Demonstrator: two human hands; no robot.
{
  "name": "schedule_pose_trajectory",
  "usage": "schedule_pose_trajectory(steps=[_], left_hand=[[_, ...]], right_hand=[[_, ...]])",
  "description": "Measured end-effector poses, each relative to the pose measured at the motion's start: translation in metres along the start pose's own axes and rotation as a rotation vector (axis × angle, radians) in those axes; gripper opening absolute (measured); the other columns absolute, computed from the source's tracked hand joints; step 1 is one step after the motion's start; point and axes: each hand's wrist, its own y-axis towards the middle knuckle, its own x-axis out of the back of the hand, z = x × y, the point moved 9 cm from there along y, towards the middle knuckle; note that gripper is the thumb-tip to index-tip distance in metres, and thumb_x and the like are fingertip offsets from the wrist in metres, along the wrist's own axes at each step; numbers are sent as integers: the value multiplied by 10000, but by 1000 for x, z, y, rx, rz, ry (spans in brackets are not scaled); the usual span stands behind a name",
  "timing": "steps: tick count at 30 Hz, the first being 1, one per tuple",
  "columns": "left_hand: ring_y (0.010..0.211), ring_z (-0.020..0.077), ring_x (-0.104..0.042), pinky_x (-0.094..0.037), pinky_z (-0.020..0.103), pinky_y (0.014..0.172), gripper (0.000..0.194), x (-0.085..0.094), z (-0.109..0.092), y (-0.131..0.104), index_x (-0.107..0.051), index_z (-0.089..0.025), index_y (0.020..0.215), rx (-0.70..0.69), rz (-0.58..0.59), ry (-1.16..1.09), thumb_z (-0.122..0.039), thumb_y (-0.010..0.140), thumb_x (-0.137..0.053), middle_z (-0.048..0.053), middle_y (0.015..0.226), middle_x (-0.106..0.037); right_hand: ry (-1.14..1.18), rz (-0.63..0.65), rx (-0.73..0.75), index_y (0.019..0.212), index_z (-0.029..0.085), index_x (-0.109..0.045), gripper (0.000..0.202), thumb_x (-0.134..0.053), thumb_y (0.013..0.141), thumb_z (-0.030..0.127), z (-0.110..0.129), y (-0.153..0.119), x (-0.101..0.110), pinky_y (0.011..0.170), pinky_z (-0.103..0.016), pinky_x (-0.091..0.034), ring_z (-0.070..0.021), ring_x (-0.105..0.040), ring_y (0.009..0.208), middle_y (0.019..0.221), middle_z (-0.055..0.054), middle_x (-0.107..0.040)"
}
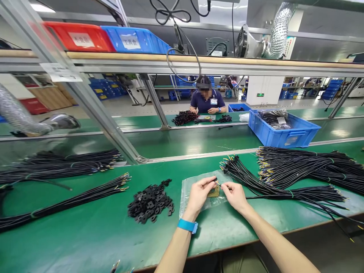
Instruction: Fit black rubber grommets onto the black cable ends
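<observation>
Head cam: my L hand (200, 193) pinches a small blk part (215, 179), R hand (235, 196) a cable (251, 197) end, btwn counter's (108, 235) front & far edges. Off-angle push could splay its thin wires.

Green across the worktop (93, 239); black on the heaped small parts (150, 203) and cables (295, 163), with yellow at the cable tips (263, 172) and green on the ties (292, 193); teal-blue on the wristband (186, 225); blue on the crate (280, 132); red on one shelf bin (64, 40), blue on the other bin (148, 40); navy on the co-worker's shirt (204, 101).
</observation>
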Motion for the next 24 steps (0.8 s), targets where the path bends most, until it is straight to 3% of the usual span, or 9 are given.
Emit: schedule_pose_trajectory(steps=[7, 12, 16, 20, 24], left_hand=[[807, 214, -712, -569, 326, 800, 412, 0, -2, -1, -738, -124, 1007, -5, 0, 33, -383, 688, -763, 111, 902, -762], [848, 214, -708, -560, 330, 833, 374, -3, -7, -4, -746, -145, 992, -36, 9, 20, -377, 698, -757, 110, 973, -754], [880, 217, -698, -557, 327, 832, 343, -3, -14, -6, -755, -154, 958, -86, -5, 63, -394, 713, -744, 115, 1035, -739], [832, 211, -702, -560, 328, 808, 363, -4, -10, -6, -740, -151, 996, -61, -15, 60, -392, 724, -737, 105, 960, -749], [827, 203, -687, -552, 320, 785, 265, -3, -21, -10, -748, -161, 930, -205, -90, 194, -361, 763, -698, 96, 960, -733]], right_hand=[[121, 7, -60, 737, 132, -725, 388, -501, 869, 421, -3, 3, -1, 511, -216, -385, -130, -531, 533, 661, -37, -682], [204, -28, -101, 689, 136, -703, 376, -530, 840, 434, -8, 7, 0, 554, -238, -427, -161, -578, 593, 681, -56, -698], [202, -30, -107, 710, 144, -700, 361, -525, 851, 427, -11, 7, 0, 574, -246, -452, -174, -604, 623, 706, -57, -708], [180, -39, -89, 770, 146, -704, 344, -517, 870, 417, -9, 4, 0, 598, -246, -472, -174, -620, 637, 735, -59, -710], [142, -46, -57, 781, 149, -706, 344, -505, 878, 412, -4, 3, 2, 615, -243, -475, -168, -617, 637, 726, -53, -701]])
